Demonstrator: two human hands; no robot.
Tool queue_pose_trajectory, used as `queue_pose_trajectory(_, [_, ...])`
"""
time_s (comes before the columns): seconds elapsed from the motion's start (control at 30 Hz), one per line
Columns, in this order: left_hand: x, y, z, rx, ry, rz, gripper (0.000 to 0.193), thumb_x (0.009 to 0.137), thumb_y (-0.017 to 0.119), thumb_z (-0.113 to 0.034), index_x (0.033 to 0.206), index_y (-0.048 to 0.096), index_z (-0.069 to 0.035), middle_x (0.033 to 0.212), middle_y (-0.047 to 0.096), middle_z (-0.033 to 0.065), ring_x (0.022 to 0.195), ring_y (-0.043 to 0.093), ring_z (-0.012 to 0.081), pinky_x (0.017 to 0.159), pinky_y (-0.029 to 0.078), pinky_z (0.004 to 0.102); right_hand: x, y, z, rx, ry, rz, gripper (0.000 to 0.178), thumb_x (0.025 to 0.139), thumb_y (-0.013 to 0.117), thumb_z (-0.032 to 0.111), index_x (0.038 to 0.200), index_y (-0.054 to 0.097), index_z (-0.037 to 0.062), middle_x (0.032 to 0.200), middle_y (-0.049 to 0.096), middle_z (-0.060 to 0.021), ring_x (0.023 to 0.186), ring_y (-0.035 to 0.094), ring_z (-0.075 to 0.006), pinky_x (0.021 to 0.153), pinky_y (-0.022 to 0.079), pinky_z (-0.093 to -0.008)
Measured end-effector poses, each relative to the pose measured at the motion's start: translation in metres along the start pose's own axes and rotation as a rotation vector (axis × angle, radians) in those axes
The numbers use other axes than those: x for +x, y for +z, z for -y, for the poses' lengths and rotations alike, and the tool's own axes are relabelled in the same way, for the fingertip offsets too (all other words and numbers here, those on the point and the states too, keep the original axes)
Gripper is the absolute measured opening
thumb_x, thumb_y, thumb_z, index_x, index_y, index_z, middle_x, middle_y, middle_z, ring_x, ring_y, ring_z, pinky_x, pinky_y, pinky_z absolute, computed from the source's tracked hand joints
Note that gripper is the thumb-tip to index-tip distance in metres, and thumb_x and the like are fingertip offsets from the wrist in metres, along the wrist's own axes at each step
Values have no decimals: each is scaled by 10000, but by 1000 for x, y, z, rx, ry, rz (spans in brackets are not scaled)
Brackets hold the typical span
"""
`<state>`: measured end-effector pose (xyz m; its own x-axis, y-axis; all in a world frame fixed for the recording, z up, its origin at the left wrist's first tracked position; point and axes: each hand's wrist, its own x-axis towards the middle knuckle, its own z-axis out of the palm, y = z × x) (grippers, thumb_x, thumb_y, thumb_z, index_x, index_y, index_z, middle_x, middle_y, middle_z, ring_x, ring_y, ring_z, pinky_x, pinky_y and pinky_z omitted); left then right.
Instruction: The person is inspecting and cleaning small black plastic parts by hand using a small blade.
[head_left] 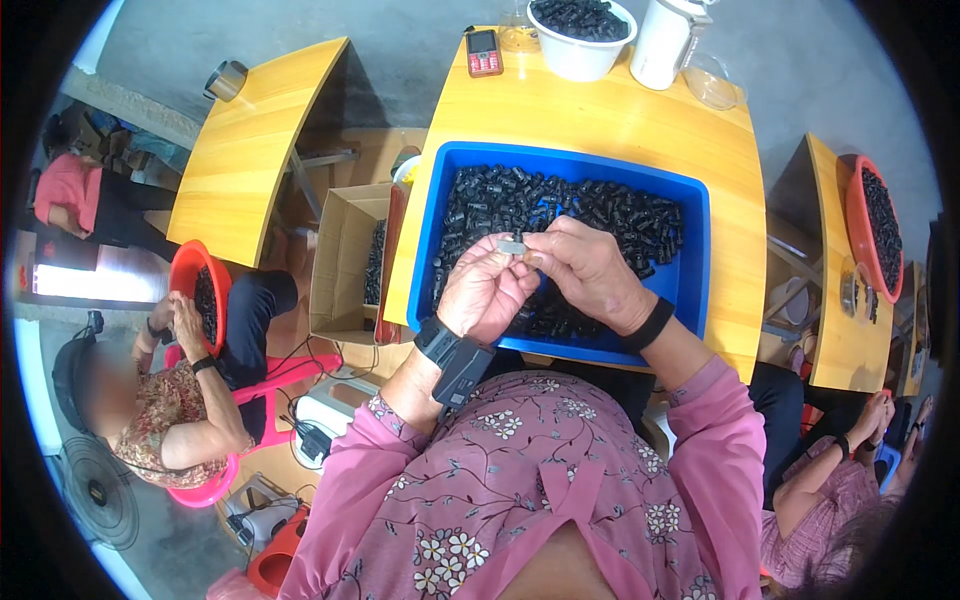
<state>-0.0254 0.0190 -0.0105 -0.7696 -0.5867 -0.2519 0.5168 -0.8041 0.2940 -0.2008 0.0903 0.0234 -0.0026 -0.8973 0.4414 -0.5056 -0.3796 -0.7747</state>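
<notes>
My left hand (485,290) is closed in a pinch on a small flat grey piece (511,247), its other fingers curled. The fingers of my right hand (597,278) are pressed together at the right end of that piece; whatever lies between them is hidden. Both hands meet above a blue plastic tray (575,153) on the wooden table. Many small black ribbed plastic parts (505,195) are heaped in the tray, partly covered by my hands. A black device is strapped to my left wrist, and a black band circles my right one.
At the table's far edge stand a white bowl (585,62) of black parts, a red keypad phone (484,55), a white jug (664,45) and a clear jar (711,84). A cardboard box (340,262) is left of the table. People work on both sides, one with a red basin (186,262).
</notes>
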Motion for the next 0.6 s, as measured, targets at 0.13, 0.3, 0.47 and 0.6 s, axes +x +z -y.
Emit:
queue_pose_trajectory(0.13, [0,-1,1,15,23,15,80,978,555,-53,1023,603,-7,970,636,125,807,587,200,732,494,350,0,2,-1,24,-1,-15,160,908,650,67,1058,671,16,819,587,-136,739,628,-311,659,521,-372])
queue_pose_trajectory(0.3, [-1,0,2,58,31,-6,95,997,533,-78,1011,600,-13,937,628,114,787,564,195,714,479,349,0,1,0,33,13,-10,160,911,645,70,1054,675,7,822,591,-136,733,629,-305,660,520,-366])
queue_pose_trajectory(0.47, [-3,3,1,70,35,36,105,1001,541,-107,1000,597,-18,908,614,97,784,548,183,713,477,346,1,-1,-5,-9,18,-29,158,921,638,90,1046,674,0,830,600,-138,734,634,-302,667,523,-366])
queue_pose_trajectory(0.6, [-2,2,0,76,30,33,111,1003,542,-115,991,589,-15,899,610,86,773,537,175,709,475,335,1,-2,1,32,20,-54,151,928,631,86,1043,669,-3,830,616,-138,733,640,-291,663,519,-350])
